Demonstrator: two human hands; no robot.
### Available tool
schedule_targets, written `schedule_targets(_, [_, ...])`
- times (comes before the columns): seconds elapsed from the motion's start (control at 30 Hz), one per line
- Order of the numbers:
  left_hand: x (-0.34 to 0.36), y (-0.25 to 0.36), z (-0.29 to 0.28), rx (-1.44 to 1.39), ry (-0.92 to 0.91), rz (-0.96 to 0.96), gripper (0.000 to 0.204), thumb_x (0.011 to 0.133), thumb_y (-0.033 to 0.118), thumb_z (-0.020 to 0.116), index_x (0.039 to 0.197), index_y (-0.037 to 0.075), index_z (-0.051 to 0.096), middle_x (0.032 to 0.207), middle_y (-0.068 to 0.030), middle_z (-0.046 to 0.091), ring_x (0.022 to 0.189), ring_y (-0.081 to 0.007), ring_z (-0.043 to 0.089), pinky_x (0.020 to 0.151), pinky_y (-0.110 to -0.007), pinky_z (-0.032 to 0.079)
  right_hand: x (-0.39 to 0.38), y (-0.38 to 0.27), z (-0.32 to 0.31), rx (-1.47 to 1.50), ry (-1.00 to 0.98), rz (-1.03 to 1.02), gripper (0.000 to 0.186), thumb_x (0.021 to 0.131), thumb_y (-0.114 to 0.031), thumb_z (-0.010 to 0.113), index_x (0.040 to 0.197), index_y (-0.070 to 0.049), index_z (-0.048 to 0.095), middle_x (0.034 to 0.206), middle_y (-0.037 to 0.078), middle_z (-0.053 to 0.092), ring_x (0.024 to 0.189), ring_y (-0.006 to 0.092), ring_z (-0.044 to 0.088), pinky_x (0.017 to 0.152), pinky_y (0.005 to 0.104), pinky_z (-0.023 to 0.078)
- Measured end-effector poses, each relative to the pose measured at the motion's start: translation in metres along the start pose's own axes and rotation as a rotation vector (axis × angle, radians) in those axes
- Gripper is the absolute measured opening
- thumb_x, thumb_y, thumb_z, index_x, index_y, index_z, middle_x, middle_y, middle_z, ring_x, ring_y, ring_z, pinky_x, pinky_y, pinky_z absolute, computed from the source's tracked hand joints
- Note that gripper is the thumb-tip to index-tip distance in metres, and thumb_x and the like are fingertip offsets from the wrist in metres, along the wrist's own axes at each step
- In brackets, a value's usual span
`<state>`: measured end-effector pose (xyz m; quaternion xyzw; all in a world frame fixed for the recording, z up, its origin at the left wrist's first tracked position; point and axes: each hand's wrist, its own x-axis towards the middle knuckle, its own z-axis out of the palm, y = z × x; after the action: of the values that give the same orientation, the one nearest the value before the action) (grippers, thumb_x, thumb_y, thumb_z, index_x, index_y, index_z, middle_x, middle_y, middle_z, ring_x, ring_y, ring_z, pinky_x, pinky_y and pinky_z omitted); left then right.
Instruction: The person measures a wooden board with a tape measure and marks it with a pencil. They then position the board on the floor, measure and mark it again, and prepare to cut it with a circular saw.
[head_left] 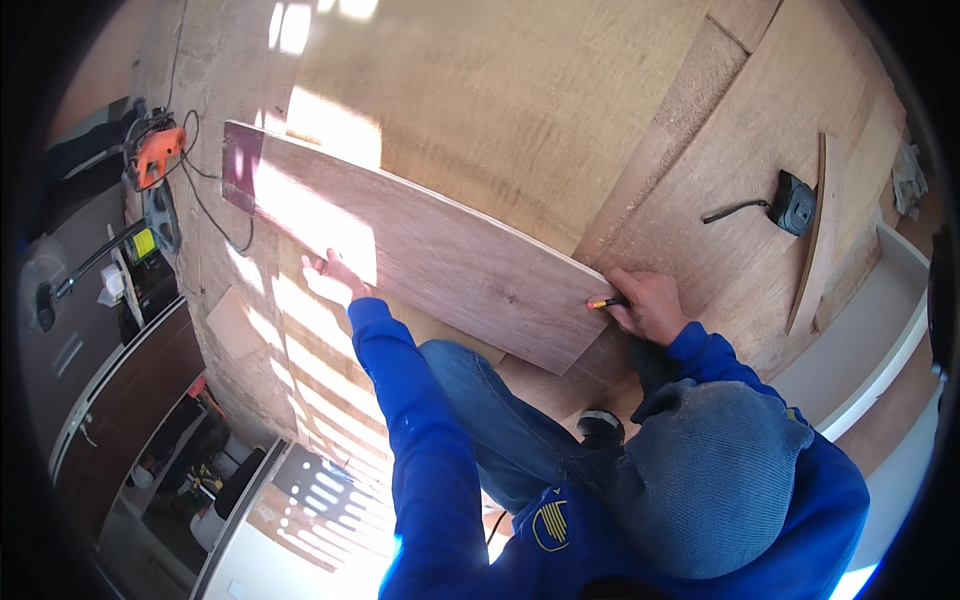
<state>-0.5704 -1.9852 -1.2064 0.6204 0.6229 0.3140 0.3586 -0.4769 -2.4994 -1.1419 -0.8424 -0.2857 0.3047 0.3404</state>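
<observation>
A long reddish-brown wooden board lies slantwise in front of me, with a dark purple patch at its far left end. My left hand is at its near long edge in bright sunlight, fingers bent against the edge. At the board's right end, my right hand has its fingers closed on a pencil with an orange end. The pencil rests close to the board's right corner. Part of its length is hidden by the fingers.
Larger plywood sheets cover the floor. A black tape measure lies at right beside a narrow wood strip. At left are an orange power tool and its looping cord. A white curved panel stands at right.
</observation>
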Motion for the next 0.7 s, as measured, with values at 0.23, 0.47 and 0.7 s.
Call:
schedule_targets(0.23, [-0.032, 0.094, 0.057, 0.462, -0.159, 0.484, 0.069, 0.093, 0.045, 0.078, 0.143, 0.001, 0.06, 0.149, -0.0231, 0.054, 0.137, -0.0417, 0.051, 0.113, -0.052, 0.044, -0.003, 0.004, 0.004, -0.014, 0.013, -0.008, 0.033, 0.08, -0.022, 0.081, 0.106, -0.013, 0.062, 0.08, 0.012, 0.068, 0.077, 0.0378, 0.07, 0.065, 0.05, 0.052])
schedule_targets(0.47, [-0.051, 0.107, 0.096, 0.8, -0.279, 0.408, 0.102, 0.086, 0.065, 0.071, 0.166, 0.013, 0.035, 0.174, -0.0165, 0.025, 0.161, -0.0352, 0.021, 0.125, -0.067, 0.021, -0.004, 0.0, 0.001, -0.032, 0.011, 0.005, 0.033, 0.08, -0.02, 0.081, 0.106, -0.013, 0.063, 0.08, 0.013, 0.068, 0.078, 0.0386, 0.07, 0.066, 0.0504, 0.052])
schedule_targets(0.7, [-0.034, 0.084, 0.101, 0.708, -0.275, 0.454, 0.095, 0.09, 0.057, 0.067, 0.167, 0.014, 0.033, 0.175, -0.0156, 0.023, 0.162, -0.035, 0.017, 0.123, -0.071, 0.017, -0.005, 0.004, 0.005, -0.001, 0.013, 0.013, 0.035, 0.078, -0.016, 0.08, 0.109, -0.012, 0.064, 0.08, 0.015, 0.067, 0.077, 0.0409, 0.068, 0.066, 0.0506, 0.051])
